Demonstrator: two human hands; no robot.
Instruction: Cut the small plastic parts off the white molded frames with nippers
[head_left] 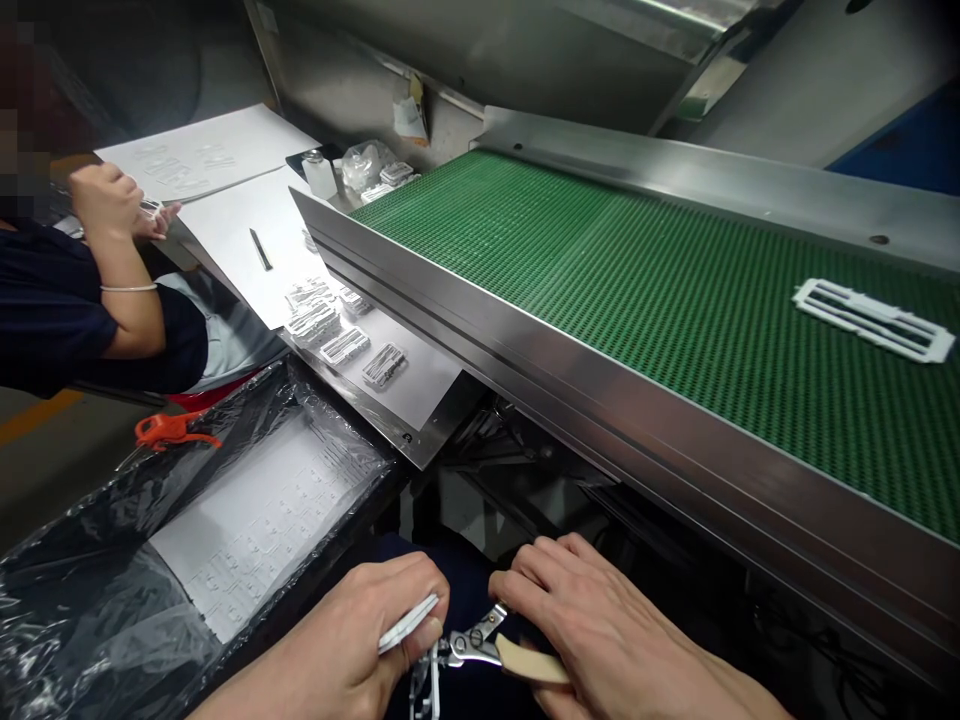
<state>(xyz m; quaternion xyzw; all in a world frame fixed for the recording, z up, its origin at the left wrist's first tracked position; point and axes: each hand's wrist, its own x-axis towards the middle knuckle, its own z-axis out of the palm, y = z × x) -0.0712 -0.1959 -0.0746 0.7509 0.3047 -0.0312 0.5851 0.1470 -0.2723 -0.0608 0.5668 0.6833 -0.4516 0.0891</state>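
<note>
Low in the head view, my left hand [382, 620] is closed around a white plastic frame [409, 622], part of which hangs below the fingers. My right hand [577, 620] grips a pair of nippers [532, 660] with cream handles. The metal jaws of the nippers meet the edge of the white part beside my left thumb. My fingers hide much of the frame, so its whole shape does not show.
A green conveyor belt [600, 270] with one white slotted frame [874, 320] runs along the right. White frames [313, 315] lie on the side table [225, 230]. A bag-lined box [375, 470] stands left, with an orange air gun [169, 430]. A co-worker [112, 300] sits beyond.
</note>
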